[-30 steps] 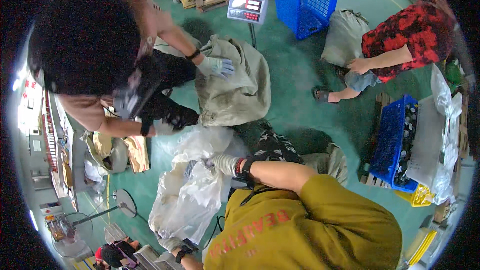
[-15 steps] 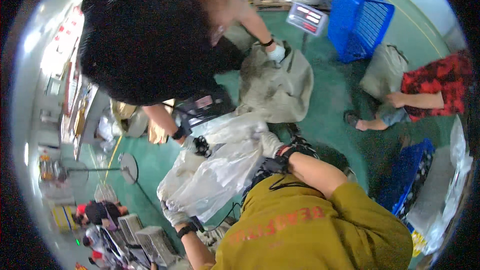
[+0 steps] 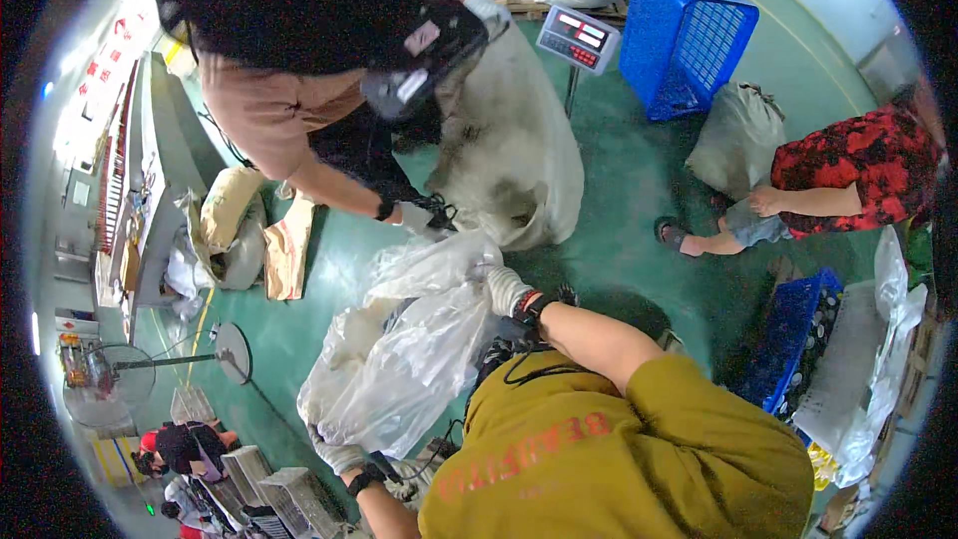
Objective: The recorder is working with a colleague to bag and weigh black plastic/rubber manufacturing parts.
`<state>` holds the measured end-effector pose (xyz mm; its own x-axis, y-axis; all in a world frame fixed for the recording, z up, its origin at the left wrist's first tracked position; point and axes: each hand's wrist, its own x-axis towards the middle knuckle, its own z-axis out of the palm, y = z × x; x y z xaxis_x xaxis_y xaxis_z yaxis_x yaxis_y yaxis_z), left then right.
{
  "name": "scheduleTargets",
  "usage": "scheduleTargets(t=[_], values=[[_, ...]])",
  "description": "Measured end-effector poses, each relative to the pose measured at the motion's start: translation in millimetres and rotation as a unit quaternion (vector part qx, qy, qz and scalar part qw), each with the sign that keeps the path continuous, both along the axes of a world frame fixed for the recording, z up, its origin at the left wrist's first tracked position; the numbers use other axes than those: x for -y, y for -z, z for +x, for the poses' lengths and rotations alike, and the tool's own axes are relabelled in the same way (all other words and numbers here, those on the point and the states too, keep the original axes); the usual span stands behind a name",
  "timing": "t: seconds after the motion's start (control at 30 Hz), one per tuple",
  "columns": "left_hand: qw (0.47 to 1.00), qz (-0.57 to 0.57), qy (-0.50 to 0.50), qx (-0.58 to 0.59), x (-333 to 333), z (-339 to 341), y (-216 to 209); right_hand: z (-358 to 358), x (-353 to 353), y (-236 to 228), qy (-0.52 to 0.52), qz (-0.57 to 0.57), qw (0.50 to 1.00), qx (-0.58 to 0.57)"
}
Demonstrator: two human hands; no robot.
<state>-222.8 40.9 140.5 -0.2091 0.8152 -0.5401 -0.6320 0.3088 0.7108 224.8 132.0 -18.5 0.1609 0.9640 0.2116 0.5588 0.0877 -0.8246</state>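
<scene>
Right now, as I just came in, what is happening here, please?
The person's left hand and right hand grip a clear bag at separate places. Across from them, a co-worker has one hand at the upper end of a pale sack and the other near the bag. At right, another person in red has a hand beside a smaller sack.

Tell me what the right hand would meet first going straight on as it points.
Most likely more of the clear plastic bag that the right hand grips; beyond, perhaps the co-worker's gloved hand, though depth is unclear.
</scene>
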Motion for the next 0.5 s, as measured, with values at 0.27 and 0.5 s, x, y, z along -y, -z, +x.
scheduleTargets(t=[0.27, 0.5], values=[[0.999, -0.035, -0.034, -0.016, -3, 4, -5, 23, 12, -26, 0.076, -0.287, 0.69, -0.66], [0.998, -0.033, -0.022, -0.044, -1, 8, -10, 28, 10, -45, 0.089, -0.31, 0.73, -0.603]])
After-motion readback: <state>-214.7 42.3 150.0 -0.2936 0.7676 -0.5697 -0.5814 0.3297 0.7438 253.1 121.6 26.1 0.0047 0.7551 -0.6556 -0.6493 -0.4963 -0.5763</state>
